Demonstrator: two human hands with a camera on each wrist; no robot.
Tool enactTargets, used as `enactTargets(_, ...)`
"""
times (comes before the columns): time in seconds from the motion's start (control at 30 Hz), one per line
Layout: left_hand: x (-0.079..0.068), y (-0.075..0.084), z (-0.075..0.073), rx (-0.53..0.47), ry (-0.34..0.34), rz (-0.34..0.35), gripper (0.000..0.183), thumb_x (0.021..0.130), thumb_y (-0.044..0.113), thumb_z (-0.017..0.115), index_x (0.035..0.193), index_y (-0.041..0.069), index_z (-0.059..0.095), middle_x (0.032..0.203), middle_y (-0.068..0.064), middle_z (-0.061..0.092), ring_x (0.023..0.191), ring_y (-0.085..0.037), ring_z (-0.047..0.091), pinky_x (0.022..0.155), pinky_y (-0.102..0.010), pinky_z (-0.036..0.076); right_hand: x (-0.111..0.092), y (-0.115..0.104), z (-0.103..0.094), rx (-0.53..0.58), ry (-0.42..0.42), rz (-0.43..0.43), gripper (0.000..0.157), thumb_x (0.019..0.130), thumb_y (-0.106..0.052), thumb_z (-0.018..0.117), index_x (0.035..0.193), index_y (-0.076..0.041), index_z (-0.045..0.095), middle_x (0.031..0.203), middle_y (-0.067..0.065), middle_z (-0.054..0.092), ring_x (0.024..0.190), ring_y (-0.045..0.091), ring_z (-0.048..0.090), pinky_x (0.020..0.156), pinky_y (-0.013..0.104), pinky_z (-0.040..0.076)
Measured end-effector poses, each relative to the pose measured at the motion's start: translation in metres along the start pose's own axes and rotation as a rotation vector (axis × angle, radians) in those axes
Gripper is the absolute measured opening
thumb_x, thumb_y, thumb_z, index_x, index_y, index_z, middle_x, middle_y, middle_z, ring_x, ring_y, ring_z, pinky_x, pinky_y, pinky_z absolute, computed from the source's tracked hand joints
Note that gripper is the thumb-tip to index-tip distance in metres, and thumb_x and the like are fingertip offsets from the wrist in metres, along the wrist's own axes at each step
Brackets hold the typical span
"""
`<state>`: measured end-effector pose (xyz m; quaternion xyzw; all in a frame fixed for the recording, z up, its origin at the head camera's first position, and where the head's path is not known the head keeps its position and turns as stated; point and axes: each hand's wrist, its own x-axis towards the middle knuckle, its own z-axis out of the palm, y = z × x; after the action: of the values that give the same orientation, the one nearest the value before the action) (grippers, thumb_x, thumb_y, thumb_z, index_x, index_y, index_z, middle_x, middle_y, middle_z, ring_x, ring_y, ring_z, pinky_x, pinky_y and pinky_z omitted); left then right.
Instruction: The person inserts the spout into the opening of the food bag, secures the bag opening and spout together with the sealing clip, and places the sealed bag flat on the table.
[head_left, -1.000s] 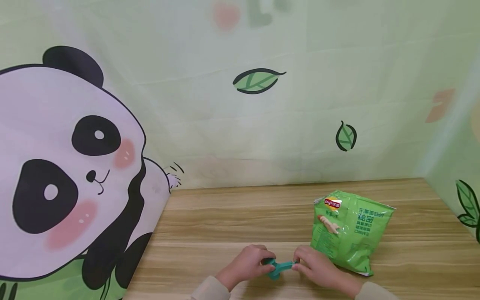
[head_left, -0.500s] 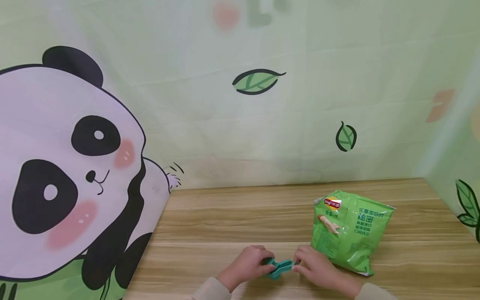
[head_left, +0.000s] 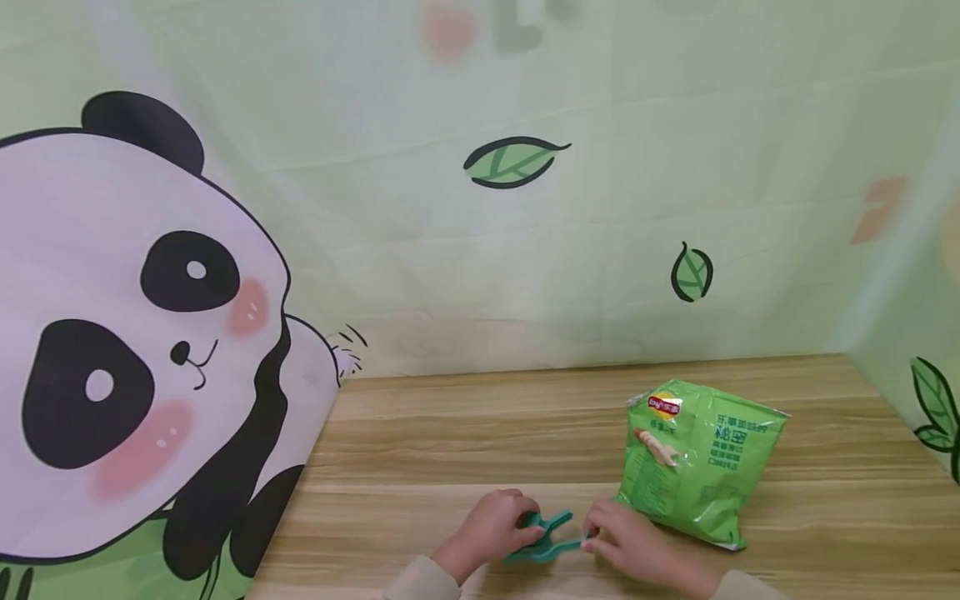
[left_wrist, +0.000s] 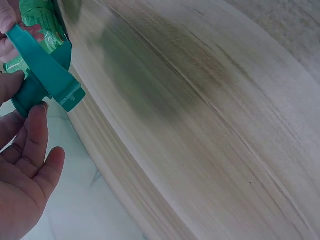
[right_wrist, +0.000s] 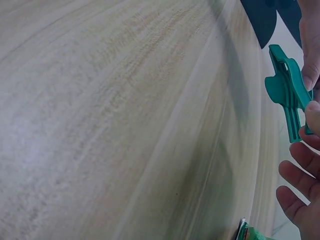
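Observation:
A teal plastic bag clip is held over the table between both hands in the head view, its two arms spread apart in a V. My left hand pinches the thick left end. The left wrist view shows thumb and finger on a round spout-like part of the clip. With thumb and forefinger, my right hand pinches the tip of the lower arm; its other fingers are loosely bent in the right wrist view. A green chip bag lies just beyond the right hand.
The wood-grain tabletop runs back to a pale green cloth backdrop with printed leaves. A large printed panda covers the left side of the cloth. On the right, another cloth side borders the table.
The clip's two arms, together a second ago, have come apart. The right hand has shifted slightly, drawing one arm nearer to me. The chip bag stays where it was.

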<state>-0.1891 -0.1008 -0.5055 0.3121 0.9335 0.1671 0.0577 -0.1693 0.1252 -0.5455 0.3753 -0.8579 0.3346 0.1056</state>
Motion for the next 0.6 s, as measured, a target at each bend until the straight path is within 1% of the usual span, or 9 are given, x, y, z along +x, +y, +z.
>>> enactTargets(0.13, 0.0, -0.001, 0.002, 0.001, 0.016, -0.021, 0.023, 0.079, 0.031, 0.064, 0.091, 0.012, 0.067, 0.072, 0.008, 0.058, 0.059, 0.003, 0.041, 0.053, -0.012, 0.036, -0.002, -0.002, -0.002, 0.07, -0.103, 0.072, 0.011, 0.083, -0.029, 0.058, 0.077, -0.021, 0.052, 0.077, -0.016, 0.048, 0.07, -0.002, 0.043, 0.06, 0.016, 0.039)
enactTargets(0.27, 0.0, -0.004, 0.005, -0.003, 0.029, -0.056, 0.024, 0.078, 0.032, 0.065, 0.09, 0.011, 0.067, 0.072, 0.007, 0.057, 0.06, 0.002, 0.042, 0.055, -0.013, 0.037, -0.005, -0.003, -0.003, 0.114, -0.19, 0.125, 0.011, 0.086, -0.033, 0.054, 0.079, -0.024, 0.053, 0.077, -0.018, 0.045, 0.069, -0.004, 0.04, 0.06, 0.015, 0.038)
enactTargets(0.37, 0.0, -0.006, 0.008, -0.003, 0.038, -0.079, 0.025, 0.077, 0.032, 0.066, 0.09, 0.011, 0.067, 0.072, 0.007, 0.057, 0.06, 0.002, 0.043, 0.056, -0.013, 0.038, -0.008, -0.002, 0.001, 0.12, -0.221, 0.11, 0.01, 0.086, -0.031, 0.055, 0.079, -0.024, 0.055, 0.076, -0.019, 0.045, 0.069, -0.005, 0.039, 0.061, 0.015, 0.037)
enactTargets(0.53, 0.0, -0.007, 0.011, 0.002, 0.038, -0.116, 0.025, 0.076, 0.033, 0.067, 0.089, 0.012, 0.067, 0.07, 0.008, 0.055, 0.059, 0.001, 0.042, 0.055, -0.014, 0.037, -0.011, 0.002, 0.008, 0.145, -0.26, 0.043, 0.009, 0.086, -0.027, 0.056, 0.079, -0.021, 0.057, 0.076, -0.018, 0.048, 0.068, -0.007, 0.04, 0.059, 0.013, 0.038)
enactTargets(0.6, 0.001, -0.007, 0.013, 0.003, 0.041, -0.126, 0.025, 0.075, 0.033, 0.068, 0.088, 0.012, 0.067, 0.069, 0.009, 0.054, 0.059, 0.001, 0.042, 0.054, -0.014, 0.036, -0.012, 0.002, 0.01, 0.132, -0.275, 0.025, 0.01, 0.086, -0.027, 0.056, 0.077, -0.021, 0.057, 0.075, -0.018, 0.048, 0.067, -0.007, 0.041, 0.058, 0.013, 0.038)
